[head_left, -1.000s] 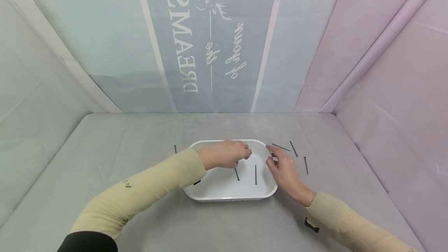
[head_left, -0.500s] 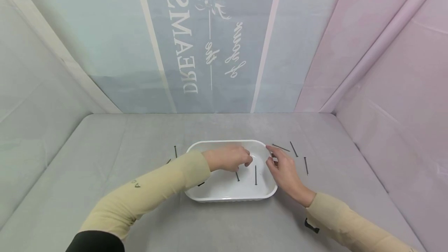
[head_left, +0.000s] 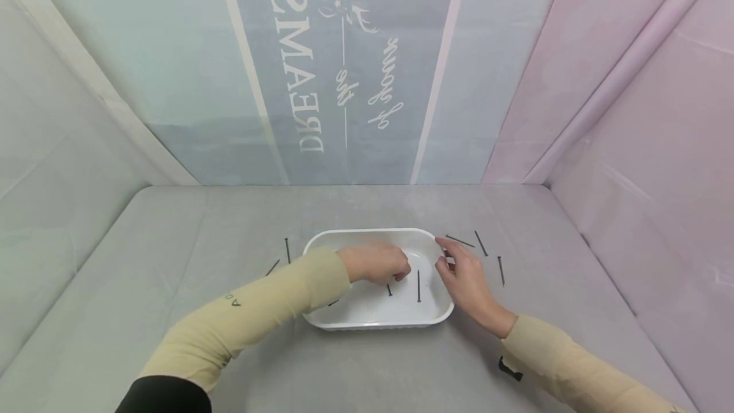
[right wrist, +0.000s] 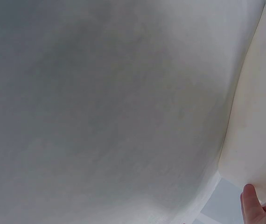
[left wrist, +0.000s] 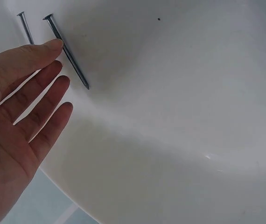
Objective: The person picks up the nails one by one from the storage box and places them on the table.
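Observation:
A white tray (head_left: 376, 324) stands on the grey table with several dark nails in it. My left hand (head_left: 375, 262) reaches down inside, its palm hiding part of the floor. In the left wrist view its fingers are loosely extended, and the thumb tip overlaps a nail (left wrist: 68, 53) lying on the white surface. A second nail (left wrist: 24, 25) is partly behind that thumb. In the head view another nail (head_left: 418, 285) lies right of the hand. My right hand (head_left: 467, 279) holds the tray's right rim, thumb against the outer wall (right wrist: 254, 121) in the right wrist view.
Beyond the right hand lie several loose nails, such as one nail (head_left: 501, 271) at the right. Left of the tray are two nails, one upright-looking nail (head_left: 287, 250) and a slanted nail (head_left: 272, 268). Fabric walls (head_left: 642, 145) border the table.
My left hand has lowered slightly into the tray and its sleeve has shifted right, revealing the slanted nail at the left. The right hand stays at the rim.

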